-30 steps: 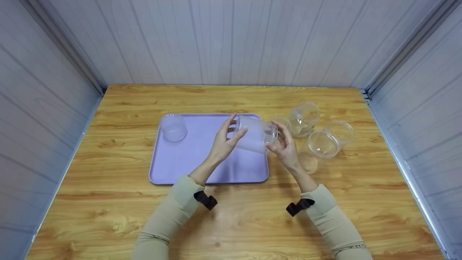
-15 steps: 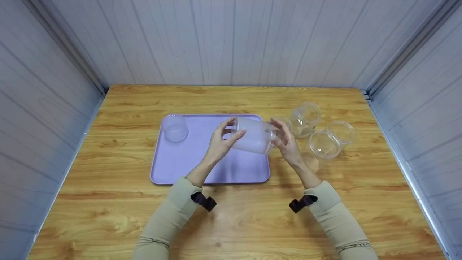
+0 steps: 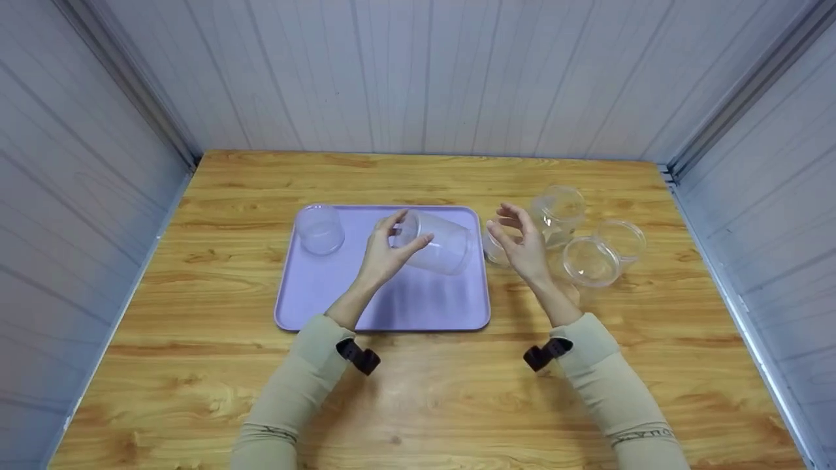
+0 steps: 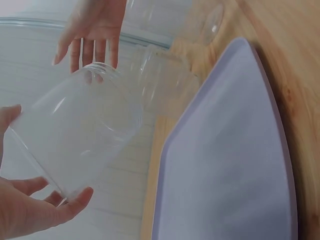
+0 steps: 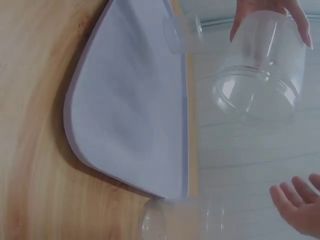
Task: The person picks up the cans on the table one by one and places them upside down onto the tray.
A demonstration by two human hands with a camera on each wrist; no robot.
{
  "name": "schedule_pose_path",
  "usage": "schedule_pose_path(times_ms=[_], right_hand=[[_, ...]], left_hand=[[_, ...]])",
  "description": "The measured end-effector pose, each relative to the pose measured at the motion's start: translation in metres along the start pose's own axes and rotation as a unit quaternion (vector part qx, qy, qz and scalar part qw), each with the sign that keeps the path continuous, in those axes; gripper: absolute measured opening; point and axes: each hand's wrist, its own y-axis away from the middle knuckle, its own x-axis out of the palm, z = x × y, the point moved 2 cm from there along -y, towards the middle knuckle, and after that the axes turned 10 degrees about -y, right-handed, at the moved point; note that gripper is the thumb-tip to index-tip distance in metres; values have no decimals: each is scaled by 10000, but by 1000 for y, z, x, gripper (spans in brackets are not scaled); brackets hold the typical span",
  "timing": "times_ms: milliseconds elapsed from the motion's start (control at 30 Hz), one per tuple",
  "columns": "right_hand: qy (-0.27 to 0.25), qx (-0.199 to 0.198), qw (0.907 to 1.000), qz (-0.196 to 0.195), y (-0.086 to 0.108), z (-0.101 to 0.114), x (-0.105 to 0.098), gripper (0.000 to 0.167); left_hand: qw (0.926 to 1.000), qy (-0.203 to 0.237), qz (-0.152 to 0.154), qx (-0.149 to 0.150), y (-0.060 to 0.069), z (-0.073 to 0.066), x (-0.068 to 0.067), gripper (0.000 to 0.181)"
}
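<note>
My left hand (image 3: 384,253) grips a large clear plastic jar (image 3: 439,244) by its base, thumb on the near side, above the purple tray (image 3: 339,294). The jar lies tilted on its side, its threaded open mouth toward the right, as the right wrist view shows the jar (image 5: 260,75) too. My right hand (image 3: 526,251) is apart from the jar, fingers loosely bent with nothing in them. Beside that hand stands a small clear jar (image 3: 494,252) at the tray's right edge. Another clear jar (image 3: 320,230) sits on the tray's back left corner.
On the wooden table (image 3: 418,405), right of the tray, stand more clear containers: a tall jar (image 3: 557,212) at the back, an open-mouthed jar (image 3: 591,262), and another jar (image 3: 622,240) close behind it. Panel walls (image 3: 418,78) enclose the back and sides.
My right hand has let go of the jar's mouth end and drawn away to the right. The left hand has carried the jar slightly left.
</note>
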Motion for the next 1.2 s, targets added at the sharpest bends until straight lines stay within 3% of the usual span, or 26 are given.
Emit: schedule_pose_path(times_ms=[200,500,733,933,1200], right_hand=[[1124,174,9935,-32,-10,-2,0,51],[2580,177,9656,288,-18,-13,1,62],[3139,600,9457,593,-22,-22,0,72],[3556,971,9259,824,-27,-26,1,77],[3750,1168,9158,838,-30,-33,0,77]], left_hand=[[9990,-434,-41,-69,-8,5,-6,74],[9934,-1098,224,-229,-21,15,-12,79],[9890,-1343,405,-471,-30,23,-15,81],[9840,-1666,411,-474,-40,27,-13,82],[9768,-2032,469,-497,-50,28,-9,82]])
